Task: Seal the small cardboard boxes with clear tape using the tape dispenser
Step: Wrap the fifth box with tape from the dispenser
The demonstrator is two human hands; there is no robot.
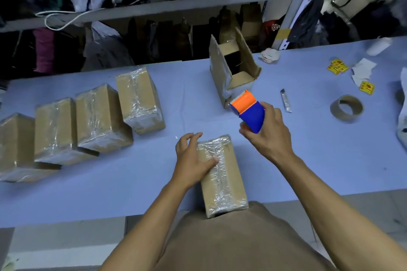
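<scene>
Four taped boxes (77,125) sit toward the surface's (308,160) left edge. Your left hand (192,156) presses, fingers relaxed, on the small cardboard box (224,182) at the near edge: hold it steady. Right-hand (269,134) fingers grasp the tape dispenser (248,110) just beyond; draw it straight along the seam.

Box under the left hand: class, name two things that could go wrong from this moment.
1. The box juts over the table edge toward the person; a push from the left hand might tip it off.
2. The right hand holds the dispenser close to the open box; a swing could knock that box.
</scene>
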